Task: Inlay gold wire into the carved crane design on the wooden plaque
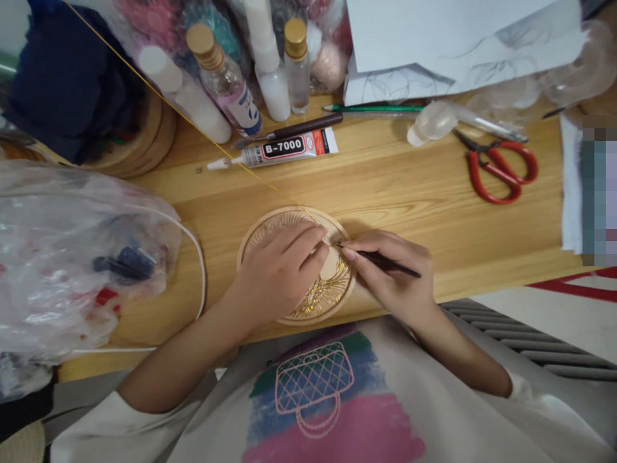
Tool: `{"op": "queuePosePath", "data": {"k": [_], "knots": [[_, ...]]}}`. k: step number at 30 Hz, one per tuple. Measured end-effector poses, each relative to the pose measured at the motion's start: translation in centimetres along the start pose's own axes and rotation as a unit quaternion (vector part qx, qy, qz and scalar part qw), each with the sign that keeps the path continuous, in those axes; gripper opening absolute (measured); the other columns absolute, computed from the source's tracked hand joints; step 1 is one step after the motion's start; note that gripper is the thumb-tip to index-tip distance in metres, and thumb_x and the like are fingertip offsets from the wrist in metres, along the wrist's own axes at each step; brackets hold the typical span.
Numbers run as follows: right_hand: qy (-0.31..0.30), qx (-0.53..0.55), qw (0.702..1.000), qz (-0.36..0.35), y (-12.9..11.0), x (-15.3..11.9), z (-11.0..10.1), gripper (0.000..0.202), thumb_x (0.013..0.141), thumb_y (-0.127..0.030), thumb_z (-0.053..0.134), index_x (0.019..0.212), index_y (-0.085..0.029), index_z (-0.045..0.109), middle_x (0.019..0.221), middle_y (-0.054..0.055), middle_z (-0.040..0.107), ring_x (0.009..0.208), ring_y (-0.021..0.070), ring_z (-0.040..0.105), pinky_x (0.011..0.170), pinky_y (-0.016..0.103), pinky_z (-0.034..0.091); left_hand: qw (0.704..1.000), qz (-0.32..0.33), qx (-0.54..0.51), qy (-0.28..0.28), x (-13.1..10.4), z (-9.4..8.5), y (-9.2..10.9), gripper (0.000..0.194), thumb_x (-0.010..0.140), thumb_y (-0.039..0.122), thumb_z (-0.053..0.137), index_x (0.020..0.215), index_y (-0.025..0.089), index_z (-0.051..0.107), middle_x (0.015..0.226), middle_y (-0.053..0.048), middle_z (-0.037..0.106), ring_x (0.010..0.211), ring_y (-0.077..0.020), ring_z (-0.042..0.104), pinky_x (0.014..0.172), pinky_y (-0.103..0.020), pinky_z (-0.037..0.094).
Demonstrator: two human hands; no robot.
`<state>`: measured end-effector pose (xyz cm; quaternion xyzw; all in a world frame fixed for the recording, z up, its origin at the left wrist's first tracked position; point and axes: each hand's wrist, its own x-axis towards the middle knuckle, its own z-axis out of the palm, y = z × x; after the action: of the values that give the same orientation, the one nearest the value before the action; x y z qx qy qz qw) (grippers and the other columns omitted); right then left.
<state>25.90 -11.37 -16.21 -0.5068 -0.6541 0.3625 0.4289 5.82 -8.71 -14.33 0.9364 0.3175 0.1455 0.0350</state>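
A round wooden plaque [332,307] lies near the front edge of the table, with fine lines drawn on it and shiny gold wire [321,292] laid along its lower right part. My left hand [279,270] rests over the plaque and covers much of its left and middle. Its thumb and fingertips are drawn together at a thin gold thread-like wire [260,178] that comes in from the upper left. My right hand [398,267] grips slim black tweezers [385,260], their tip touching down near the plaque's middle beside my left fingertips.
Behind the plaque lie a B-7000 glue tube [289,148] and a dark-handled tool [308,125]. Bottles [231,96] stand at the back. Red-handled cutters [501,170] lie to the right, paper sheets [463,38] behind. Plastic bags [72,257] and a white cable [200,257] are left.
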Motion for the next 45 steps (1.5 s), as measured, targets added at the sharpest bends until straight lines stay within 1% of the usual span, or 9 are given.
{"op": "queuePosePath", "data": {"k": [3,6,12,17,23,27,32,39,45], "knots": [[0.001,0.000,1.000,0.002,0.00,0.00,-0.01,0.012,0.082,-0.011,0.070,0.088,-0.021,0.070,0.084,-0.002,0.074,0.077,0.0097,0.067,0.073,0.023,0.055,1.000,0.004,0.006,0.002,-0.03,-0.03,-0.03,0.025,0.097,0.011,0.038,0.103,0.011,0.063,0.110,-0.011,0.069,0.109,-0.0206,0.063,0.095,-0.033,0.051],[-0.001,0.000,1.000,0.007,-0.10,0.01,-0.06,0.013,0.082,-0.011,0.069,0.089,-0.022,0.070,0.083,-0.002,0.074,0.078,0.0109,0.068,0.073,0.025,0.056,1.000,0.011,-0.006,-0.006,-0.15,-0.07,-0.14,0.028,0.098,0.012,0.035,0.106,0.011,0.062,0.113,-0.012,0.068,0.113,-0.0213,0.062,0.098,-0.035,0.050],[-0.004,-0.001,1.000,0.016,-0.22,0.04,-0.09,0.011,0.084,-0.014,0.068,0.089,-0.024,0.071,0.083,-0.001,0.074,0.076,0.0138,0.068,0.072,0.029,0.057,1.000,0.009,-0.010,-0.015,-0.19,-0.06,-0.16,0.027,0.098,0.011,0.038,0.107,0.009,0.063,0.114,-0.012,0.068,0.115,-0.0217,0.061,0.100,-0.034,0.049],[-0.003,0.003,1.000,0.011,-0.18,0.04,-0.06,0.012,0.083,-0.013,0.068,0.089,-0.023,0.070,0.085,-0.001,0.074,0.077,0.0130,0.069,0.073,0.028,0.057,1.000,0.018,0.004,-0.010,-0.14,-0.07,-0.11,0.027,0.098,0.013,0.038,0.105,0.008,0.064,0.113,-0.011,0.069,0.113,-0.0220,0.061,0.098,-0.034,0.050],[-0.004,0.000,1.000,0.010,-0.21,0.10,-0.10,0.011,0.084,-0.013,0.068,0.088,-0.023,0.070,0.085,-0.001,0.075,0.077,0.0131,0.069,0.074,0.028,0.057,0.999,0.033,-0.006,-0.016,-0.27,-0.16,-0.19,0.027,0.096,0.010,0.039,0.107,0.006,0.063,0.117,-0.014,0.068,0.115,-0.0244,0.060,0.099,-0.037,0.050],[-0.003,-0.001,1.000,0.014,-0.21,0.12,-0.11,0.010,0.084,-0.013,0.068,0.088,-0.023,0.070,0.084,0.000,0.075,0.076,0.0141,0.069,0.072,0.029,0.058,0.999,0.035,-0.018,-0.022,-0.32,-0.12,-0.32,0.028,0.095,0.010,0.038,0.111,0.008,0.062,0.119,-0.014,0.067,0.118,-0.0239,0.059,0.100,-0.039,0.052],[0.003,0.004,1.000,0.005,-0.22,0.16,-0.09,0.010,0.083,-0.013,0.069,0.088,-0.022,0.071,0.082,0.000,0.074,0.075,0.0131,0.069,0.070,0.027,0.057,0.999,0.034,-0.028,-0.004,-0.46,0.03,-0.44,0.027,0.094,0.009,0.040,0.109,0.006,0.063,0.117,-0.015,0.069,0.117,-0.0240,0.061,0.100,-0.039,0.053],[0.006,-0.002,1.000,0.009,-0.16,0.20,0.03,0.008,0.084,-0.016,0.068,0.087,-0.022,0.072,0.082,0.000,0.075,0.076,0.0143,0.070,0.070,0.028,0.058,0.999,0.032,-0.016,0.003,-0.48,0.17,-0.36,0.027,0.095,0.010,0.040,0.109,0.007,0.063,0.116,-0.013,0.070,0.116,-0.0231,0.063,0.100,-0.038,0.055],[0.008,0.005,1.000,0.011,0.03,0.12,0.21,0.004,0.084,-0.017,0.069,0.086,-0.020,0.071,0.081,0.000,0.075,0.074,0.0126,0.069,0.068,0.025,0.057,0.999,0.036,-0.011,0.030,-0.33,0.33,-0.06,0.027,0.094,0.008,0.041,0.106,0.003,0.065,0.112,-0.016,0.071,0.112,-0.0247,0.065,0.098,-0.039,0.056]]}}
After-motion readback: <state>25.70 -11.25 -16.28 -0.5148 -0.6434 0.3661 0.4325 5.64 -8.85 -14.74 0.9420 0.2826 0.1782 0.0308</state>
